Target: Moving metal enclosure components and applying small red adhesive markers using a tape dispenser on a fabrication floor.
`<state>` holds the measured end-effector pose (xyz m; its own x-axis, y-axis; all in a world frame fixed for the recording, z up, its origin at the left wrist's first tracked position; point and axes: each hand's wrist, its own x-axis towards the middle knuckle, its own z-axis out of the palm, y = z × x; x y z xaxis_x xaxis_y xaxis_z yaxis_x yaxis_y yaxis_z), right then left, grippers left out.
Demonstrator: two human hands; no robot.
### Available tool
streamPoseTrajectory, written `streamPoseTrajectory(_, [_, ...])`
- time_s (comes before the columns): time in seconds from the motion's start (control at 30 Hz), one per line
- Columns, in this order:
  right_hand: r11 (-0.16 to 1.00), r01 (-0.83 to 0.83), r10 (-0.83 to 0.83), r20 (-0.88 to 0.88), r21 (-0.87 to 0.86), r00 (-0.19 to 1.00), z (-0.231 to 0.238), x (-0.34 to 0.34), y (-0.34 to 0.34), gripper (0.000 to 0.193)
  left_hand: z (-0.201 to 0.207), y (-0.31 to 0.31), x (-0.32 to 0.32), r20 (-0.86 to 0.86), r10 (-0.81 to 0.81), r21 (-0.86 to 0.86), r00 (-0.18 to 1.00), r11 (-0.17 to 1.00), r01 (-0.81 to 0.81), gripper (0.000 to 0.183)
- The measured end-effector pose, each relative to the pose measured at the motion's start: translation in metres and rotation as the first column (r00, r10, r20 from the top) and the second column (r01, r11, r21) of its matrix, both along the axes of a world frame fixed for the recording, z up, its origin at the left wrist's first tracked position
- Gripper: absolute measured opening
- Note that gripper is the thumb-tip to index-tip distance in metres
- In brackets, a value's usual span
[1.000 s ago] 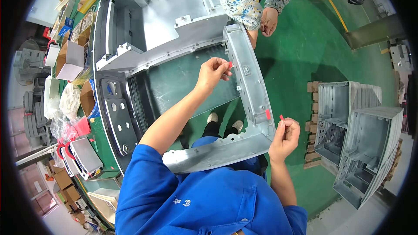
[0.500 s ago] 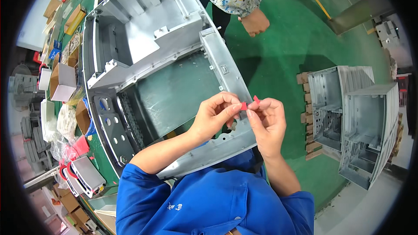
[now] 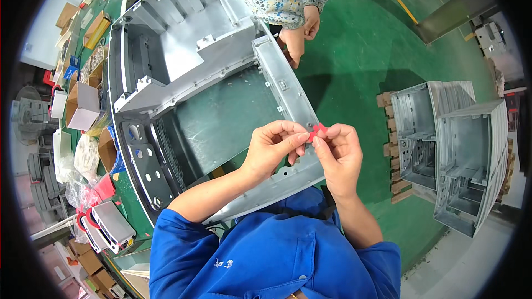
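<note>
Both my hands meet over the near right corner of a grey sheet-metal cabinet frame (image 3: 291, 98). Between my fingertips is a small, soft-looking red strip (image 3: 317, 131), bent or folded; its exact kind is too small to tell. My left hand (image 3: 275, 145) pinches its left side between thumb and forefinger. From the other side, my right hand (image 3: 339, 155) grips it with thumb and fingers. Below them runs the frame's near rail (image 3: 265, 189), which has holes and cut-outs. Part of that rail is behind my left wrist.
Across the frame stands a co-worker with patterned sleeves, whose hand (image 3: 293, 44) is near its right edge. Stacked metal cabinets (image 3: 464, 149) rest on wooden pallets at right. A green bench at left carries an open carton (image 3: 83, 105), plastic bags and white units with red handles (image 3: 113, 224).
The red strip's pieces, apart before, now sit together between my fingertips. My hands have barely shifted. The co-worker's hand has moved toward the frame, and a second hand shows.
</note>
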<state>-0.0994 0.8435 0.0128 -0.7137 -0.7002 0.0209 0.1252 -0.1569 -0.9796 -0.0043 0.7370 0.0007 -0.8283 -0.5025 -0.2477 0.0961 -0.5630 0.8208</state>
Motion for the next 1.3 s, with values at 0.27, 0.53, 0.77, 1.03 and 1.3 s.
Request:
streamPoseTrajectory(0.27, [0.999, -0.030, 0.030, -0.014, 0.022, 0.999, -0.003, 0.003, 0.000, 0.021, 0.001, -0.004, 0.005, 0.036, -0.040, -0.055, 0.999, 0.998, 0.042, 0.008])
streamPoseTrajectory(0.53, [0.961, 0.258, -0.165, -0.548, 0.097, 0.820, -0.015, -0.001, 0.005, 0.024, -0.041, -0.056, -0.002, 0.150, 0.163, -0.158, 0.975, 0.978, -0.139, 0.011])
streamPoseTrajectory(0.77, [0.950, 0.284, -0.114, -0.706, 0.128, 0.699, -0.043, -0.004, 0.011, 0.022, -0.101, -0.107, -0.016, 0.318, 0.259, -0.244, 0.912, 0.952, -0.185, 0.010])
streamPoseTrajectory(1.03, [0.949, 0.301, -0.155, -0.693, 0.093, 0.704, -0.046, -0.004, 0.007, 0.018, -0.114, -0.121, -0.024, 0.293, 0.176, -0.106, 0.940, 0.983, -0.151, 0.008])
streamPoseTrajectory(1.3, [0.938, 0.316, -0.132, -0.699, 0.140, 0.702, -0.046, -0.005, 0.006, 0.020, -0.114, -0.123, -0.027, 0.291, 0.161, -0.097, 0.943, 0.986, -0.138, 0.008])
